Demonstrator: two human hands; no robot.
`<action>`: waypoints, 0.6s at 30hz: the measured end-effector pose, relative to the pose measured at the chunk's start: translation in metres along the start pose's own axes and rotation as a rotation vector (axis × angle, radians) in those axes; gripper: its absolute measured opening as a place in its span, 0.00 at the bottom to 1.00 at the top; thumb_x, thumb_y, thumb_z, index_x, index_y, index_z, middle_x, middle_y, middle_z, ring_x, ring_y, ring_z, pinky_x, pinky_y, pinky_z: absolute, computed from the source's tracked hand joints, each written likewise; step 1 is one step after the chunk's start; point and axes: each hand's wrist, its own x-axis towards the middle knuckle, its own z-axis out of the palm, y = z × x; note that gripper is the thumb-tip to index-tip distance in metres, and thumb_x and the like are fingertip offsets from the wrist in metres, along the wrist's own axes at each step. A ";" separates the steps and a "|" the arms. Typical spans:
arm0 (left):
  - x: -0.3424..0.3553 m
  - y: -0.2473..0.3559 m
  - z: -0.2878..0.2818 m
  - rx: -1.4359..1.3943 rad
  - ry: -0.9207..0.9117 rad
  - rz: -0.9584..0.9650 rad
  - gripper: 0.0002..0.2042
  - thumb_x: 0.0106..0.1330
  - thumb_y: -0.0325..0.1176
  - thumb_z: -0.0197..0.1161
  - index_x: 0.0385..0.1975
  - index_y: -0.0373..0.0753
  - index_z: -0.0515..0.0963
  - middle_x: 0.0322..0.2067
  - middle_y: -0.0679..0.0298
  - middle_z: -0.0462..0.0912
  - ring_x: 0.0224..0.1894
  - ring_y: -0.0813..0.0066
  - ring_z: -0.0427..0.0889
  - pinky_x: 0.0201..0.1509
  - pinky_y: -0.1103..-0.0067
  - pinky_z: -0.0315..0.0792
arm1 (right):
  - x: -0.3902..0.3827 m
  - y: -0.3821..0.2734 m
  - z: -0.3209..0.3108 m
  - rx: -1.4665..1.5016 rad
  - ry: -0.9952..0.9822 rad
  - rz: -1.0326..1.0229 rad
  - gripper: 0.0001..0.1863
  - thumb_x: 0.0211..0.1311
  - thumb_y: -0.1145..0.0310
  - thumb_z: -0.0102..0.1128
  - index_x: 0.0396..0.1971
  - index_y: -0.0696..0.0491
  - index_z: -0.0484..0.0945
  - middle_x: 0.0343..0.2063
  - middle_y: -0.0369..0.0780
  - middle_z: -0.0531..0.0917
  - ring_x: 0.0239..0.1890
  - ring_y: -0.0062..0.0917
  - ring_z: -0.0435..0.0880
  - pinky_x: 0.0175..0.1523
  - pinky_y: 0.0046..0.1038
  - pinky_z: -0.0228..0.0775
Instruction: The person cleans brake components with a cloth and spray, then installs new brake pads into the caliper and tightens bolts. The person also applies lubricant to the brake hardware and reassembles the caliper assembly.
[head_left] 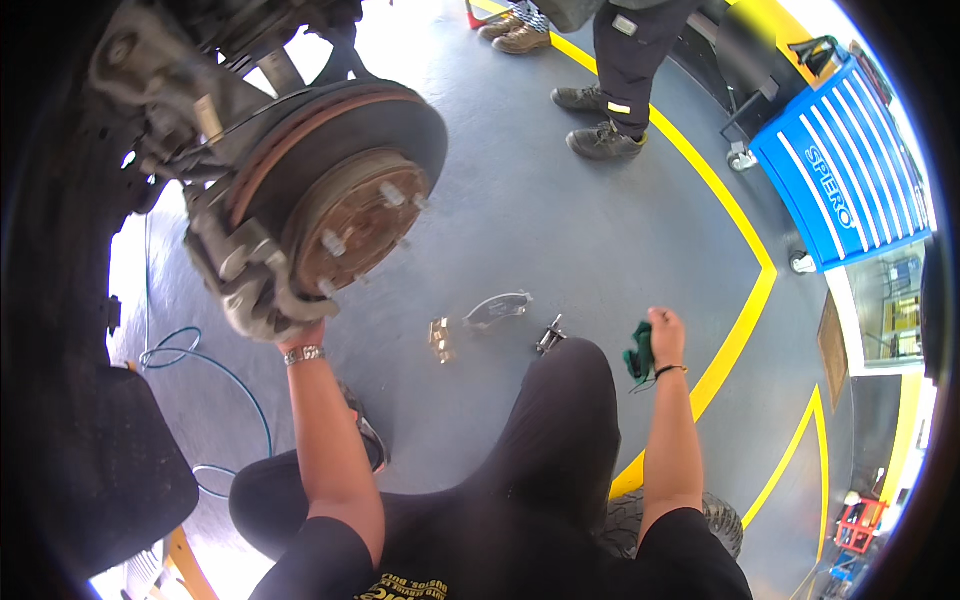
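Observation:
At the left, the brake disc point(330, 140) sits on a hub with a rusty face point(365, 215) and several bare wheel studs. A grey brake caliper point(255, 280) straddles the disc's lower edge. My left hand point(308, 335) reaches up against the caliper's underside, its fingers hidden behind the metal. Out to the right, my right hand point(667, 338) is closed around a crumpled dark green cloth point(640, 352), held away from other things. Between my hands, a clear curved package point(497, 309), a small gold-coloured piece point(440, 340) and a small metal part point(550, 335) lie on the floor.
Another person's legs point(635, 60) stand beyond, with further brown shoes point(518, 35) nearby. A blue wheeled tool chest point(840, 165) is at the far right. A thin blue hose point(225, 370) loops on the floor at left. Behind my right arm lies a tyre point(722, 525).

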 end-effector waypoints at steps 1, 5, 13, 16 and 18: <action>0.001 -0.025 0.004 -0.248 -0.012 -0.035 0.28 0.65 0.50 0.59 0.62 0.43 0.67 0.59 0.63 0.73 0.63 0.68 0.68 0.66 0.71 0.63 | 0.002 0.026 0.013 -0.139 -0.047 -0.017 0.16 0.61 0.60 0.62 0.37 0.59 0.83 0.31 0.42 0.86 0.36 0.29 0.83 0.45 0.31 0.73; -0.018 -0.054 0.030 -0.937 -0.008 -0.427 0.28 0.72 0.55 0.42 0.65 0.45 0.65 0.67 0.62 0.66 0.69 0.60 0.62 0.73 0.58 0.55 | -0.019 0.082 0.065 -0.382 -0.429 0.098 0.19 0.57 0.55 0.65 0.40 0.56 0.84 0.36 0.47 0.87 0.43 0.38 0.85 0.52 0.34 0.74; -0.129 0.083 0.175 -0.155 -0.718 -0.309 0.27 0.58 0.46 0.71 0.54 0.39 0.77 0.48 0.56 0.82 0.53 0.64 0.80 0.60 0.71 0.71 | -0.047 0.043 0.140 -0.878 -0.595 -0.194 0.41 0.53 0.50 0.68 0.66 0.49 0.62 0.56 0.49 0.73 0.44 0.43 0.84 0.49 0.39 0.78; -0.152 0.140 0.234 0.175 -1.017 0.105 0.39 0.55 0.46 0.72 0.65 0.34 0.64 0.63 0.50 0.67 0.65 0.54 0.69 0.66 0.64 0.65 | -0.044 0.030 0.140 -1.023 -0.725 -0.256 0.44 0.52 0.49 0.69 0.65 0.52 0.59 0.55 0.49 0.72 0.44 0.42 0.85 0.48 0.39 0.78; -0.171 0.128 0.274 0.321 -1.026 0.178 0.38 0.59 0.41 0.68 0.67 0.32 0.59 0.66 0.49 0.63 0.66 0.51 0.67 0.68 0.61 0.62 | -0.039 0.023 0.150 -1.108 -0.770 -0.274 0.42 0.51 0.48 0.70 0.60 0.55 0.63 0.52 0.49 0.75 0.44 0.40 0.85 0.48 0.37 0.79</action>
